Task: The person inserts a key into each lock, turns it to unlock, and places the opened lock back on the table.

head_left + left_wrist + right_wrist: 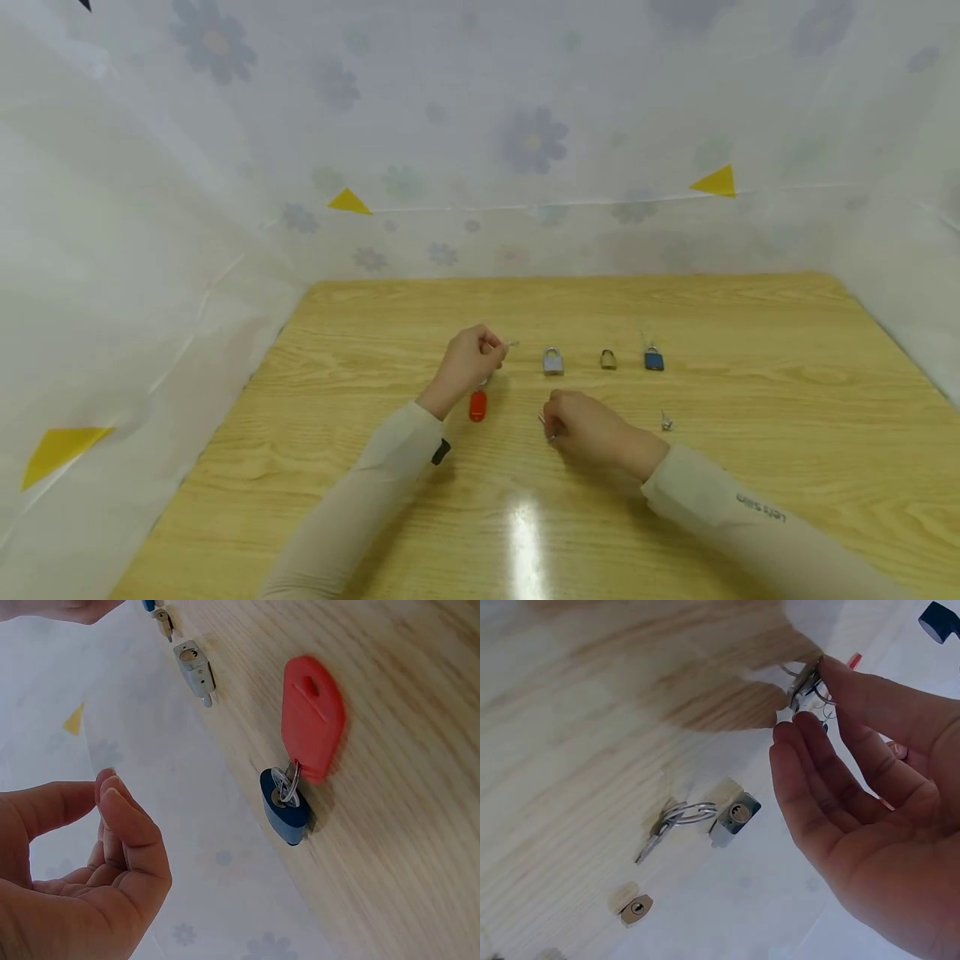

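My left hand (471, 360) hovers over the wooden table (750, 333) with thumb and forefinger pinched on a small silvery key (512, 343). Under it lies a blue padlock (286, 808) with a key in it, on a ring with a red tag (313, 716). My right hand (588, 427) pinches a ring of keys (807, 681) between thumb and fingertips, just above the table. Behind the hands stand a silver padlock (552, 361), a brass padlock (608, 359) and a second blue padlock (654, 358) in a row.
Loose keys (666, 422) lie to the right of my right hand. Another key on a ring (676, 821) lies beside the silver padlock (739, 814). White flowered sheets wall in the table at the back and on both sides.
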